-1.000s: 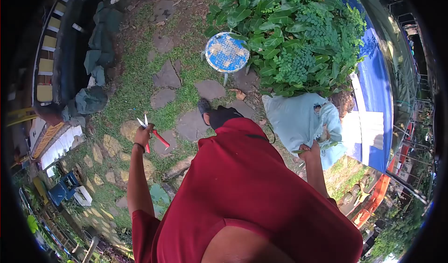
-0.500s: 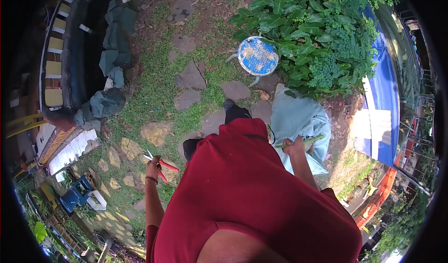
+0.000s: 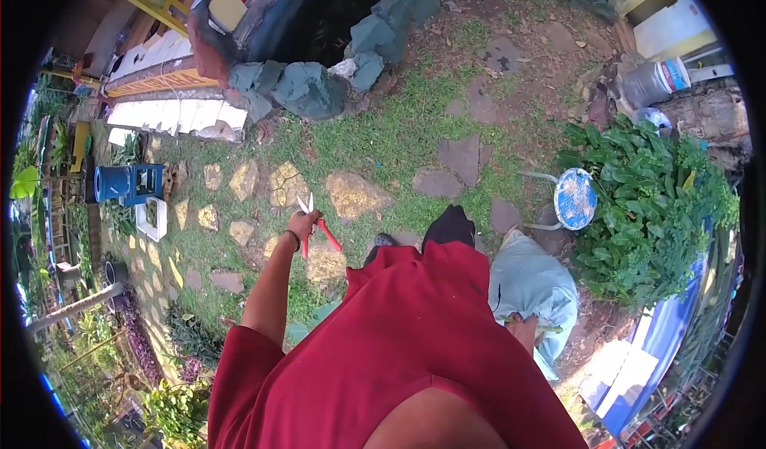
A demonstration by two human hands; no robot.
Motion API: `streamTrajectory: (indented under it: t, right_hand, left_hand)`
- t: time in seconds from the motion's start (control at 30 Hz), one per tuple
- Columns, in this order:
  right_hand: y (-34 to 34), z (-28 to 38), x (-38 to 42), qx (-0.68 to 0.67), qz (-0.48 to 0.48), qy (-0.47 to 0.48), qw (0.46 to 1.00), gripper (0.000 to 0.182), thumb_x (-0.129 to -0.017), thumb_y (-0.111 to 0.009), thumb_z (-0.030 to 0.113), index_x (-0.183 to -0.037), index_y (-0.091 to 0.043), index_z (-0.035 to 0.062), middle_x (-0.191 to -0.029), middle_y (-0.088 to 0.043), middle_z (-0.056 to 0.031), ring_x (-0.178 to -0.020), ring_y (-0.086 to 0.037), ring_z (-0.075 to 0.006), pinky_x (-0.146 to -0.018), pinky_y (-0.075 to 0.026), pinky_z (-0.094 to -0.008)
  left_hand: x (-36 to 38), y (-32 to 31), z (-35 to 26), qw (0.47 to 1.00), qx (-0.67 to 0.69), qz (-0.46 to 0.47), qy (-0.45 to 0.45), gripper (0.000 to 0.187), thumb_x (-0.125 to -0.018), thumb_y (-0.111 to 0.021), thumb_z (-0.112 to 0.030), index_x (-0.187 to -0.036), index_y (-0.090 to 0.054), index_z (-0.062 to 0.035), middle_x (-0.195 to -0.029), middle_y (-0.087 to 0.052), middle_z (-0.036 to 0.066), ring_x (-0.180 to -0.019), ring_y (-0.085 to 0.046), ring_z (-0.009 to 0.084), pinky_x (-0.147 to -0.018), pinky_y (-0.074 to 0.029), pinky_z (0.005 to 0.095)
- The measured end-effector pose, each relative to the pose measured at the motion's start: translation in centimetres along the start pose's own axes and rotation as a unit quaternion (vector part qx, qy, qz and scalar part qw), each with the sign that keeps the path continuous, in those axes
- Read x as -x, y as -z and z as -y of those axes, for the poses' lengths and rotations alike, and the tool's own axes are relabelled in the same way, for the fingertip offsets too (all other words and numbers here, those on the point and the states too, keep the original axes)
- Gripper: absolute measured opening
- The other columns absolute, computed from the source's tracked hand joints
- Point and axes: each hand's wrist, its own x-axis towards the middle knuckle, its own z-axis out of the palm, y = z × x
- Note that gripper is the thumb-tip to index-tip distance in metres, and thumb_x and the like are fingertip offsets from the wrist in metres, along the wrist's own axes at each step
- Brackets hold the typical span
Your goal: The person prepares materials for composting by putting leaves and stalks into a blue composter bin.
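My left hand (image 3: 301,224) is closed around the middle of a pair of pruning shears (image 3: 325,234), out over the grass and stepping stones. Their metal blades point away from me and are spread, and the red handles stick out past my fingers. Low at my right side, my right hand (image 3: 523,329) is closed on a green stem (image 3: 549,329), partly hidden by my shirt. That hand is right against a pale blue-green sack (image 3: 531,277), which lies bulging on the ground.
A round blue stool (image 3: 575,198) with a worn top stands before a leafy bush (image 3: 630,202). Dark rocks (image 3: 311,90) edge a pond. A grey bucket (image 3: 656,82) is at the far right. Yellowish stepping stones (image 3: 351,196) run left towards a blue plastic stool (image 3: 132,183).
My view has turned left, so the stool, bush and sack have shifted right. My left hand still carries the shears; my right hand keeps the green stem by the sack.
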Motion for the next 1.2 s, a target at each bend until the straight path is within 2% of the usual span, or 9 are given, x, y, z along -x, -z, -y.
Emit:
streamTrajectory:
  t: [0.17,0.23,0.3,0.33,0.5,0.63,0.8,0.93,1.2]
  right_hand:
    - [-6.7,-5.9,2.6,-0.086,-0.108,-0.054,0.989,0.031,-0.093,-0.053,0.048,-0.087,-0.046,0.0192,-0.056,-0.032,0.0008,-0.04,-0.031,-0.0137,-0.037,-0.029,-0.0237]
    - [-8.0,-6.5,4.1,-0.066,0.02,-0.069,0.995,0.034,-0.092,-0.055,0.049,-0.085,-0.042,0.0182,-0.057,-0.031,0.0002,-0.041,-0.031,-0.0139,-0.038,-0.03,-0.0251]
    - [-10.6,-7.9,2.6,-0.081,-0.107,-0.053,0.989,0.033,-0.093,-0.054,0.046,-0.092,-0.039,0.0172,-0.061,-0.034,-0.0021,-0.043,-0.033,-0.015,-0.04,-0.028,-0.0285]
    - [-12.6,-7.7,5.8,-0.079,-0.061,-0.069,0.993,0.031,-0.094,-0.052,0.045,-0.095,-0.037,0.0173,-0.063,-0.034,-0.0028,-0.043,-0.033,-0.0161,-0.04,-0.028,-0.0289]
    - [-17.6,-5.8,4.4,-0.186,0.018,0.002,0.982,0.03,-0.095,-0.053,0.041,-0.079,-0.044,0.0165,-0.059,-0.036,0.0003,-0.041,-0.03,-0.0142,-0.04,-0.027,-0.0277]
    - [-18.7,-5.3,6.8,-0.291,-0.104,-0.008,0.951,0.025,-0.096,-0.052,0.037,-0.081,-0.052,0.0175,-0.056,-0.034,0.0008,-0.041,-0.027,-0.013,-0.039,-0.027,-0.0264]
    - [-15.5,-9.3,5.0,-0.309,-0.087,0.029,0.947,0.022,-0.098,-0.048,0.035,-0.091,-0.052,0.0151,-0.072,-0.046,-0.0012,-0.042,-0.028,-0.012,-0.038,-0.027,-0.0245]
    - [-15.9,-9.6,7.0,-0.364,-0.082,0.015,0.928,0.022,-0.1,-0.046,0.032,-0.088,-0.053,0.0149,-0.071,-0.05,-0.001,-0.039,-0.028,-0.0113,-0.035,-0.026,-0.0227]
    - [-15.6,-12.4,4.7,-0.401,-0.096,0.025,0.911,0.02,-0.101,-0.049,0.029,-0.088,-0.054,0.0135,-0.069,-0.053,-0.0005,-0.037,-0.025,-0.0098,-0.033,-0.024,-0.0215]
  left_hand:
    - [-1.1,4.1,0.3,0.999,-0.043,0.009,0.006,0.045,-0.078,-0.068,-0.04,-0.088,-0.068,0.0034,-0.072,-0.064,0.009,-0.061,-0.06,0.0196,-0.057,-0.047,0.0344]
    - [-2.5,6.2,0.3,0.999,-0.03,0.009,0.022,0.045,-0.078,-0.068,-0.041,-0.087,-0.067,0.003,-0.072,-0.063,0.009,-0.06,-0.058,0.019,-0.056,-0.046,0.0334]
    - [-2.4,7.6,-0.4,1.0,-0.024,-0.014,0.004,0.041,-0.078,-0.068,-0.041,-0.08,-0.064,-0.0002,-0.065,-0.055,0.004,-0.055,-0.053,0.0155,-0.052,-0.043,0.0313]
    - [-2.4,8.2,-0.7,1.0,-0.004,-0.009,0.003,0.038,-0.08,-0.069,-0.04,-0.079,-0.063,-0.0027,-0.064,-0.053,0.003,-0.053,-0.052,0.0142,-0.05,-0.042,0.0303]
    - [-9.1,13.3,0.5,0.991,0.105,0.076,0.03,0.03,-0.089,-0.063,-0.034,-0.1,-0.067,-0.0056,-0.077,-0.052,0.0,-0.053,-0.046,0.0096,-0.048,-0.04,0.026]
    - [-15.4,15.1,-9.5,0.968,0.222,0.107,0.045,0.034,-0.091,-0.06,-0.029,-0.113,-0.062,-0.004,-0.079,-0.052,0.0,-0.058,-0.047,0.0106,-0.05,-0.041,0.0252]
    - [-20.9,8.7,-27.9,0.951,0.198,0.234,-0.02,0.025,-0.091,-0.06,-0.033,-0.1,-0.061,-0.0093,-0.073,-0.05,-0.003,-0.055,-0.042,0.0076,-0.052,-0.04,0.0249]
    - [-24.6,0.1,-35.3,0.949,0.064,0.31,-0.021,0.022,-0.093,-0.058,-0.03,-0.097,-0.062,-0.0087,-0.068,-0.048,-0.005,-0.054,-0.04,0.0074,-0.052,-0.038,0.0258]
    - [-21.1,-18.0,-35.7,0.817,-0.118,0.54,0.163,0.023,-0.093,-0.06,-0.033,-0.092,-0.063,-0.0109,-0.067,-0.047,-0.005,-0.048,-0.037,0.0059,-0.049,-0.036,0.0258]
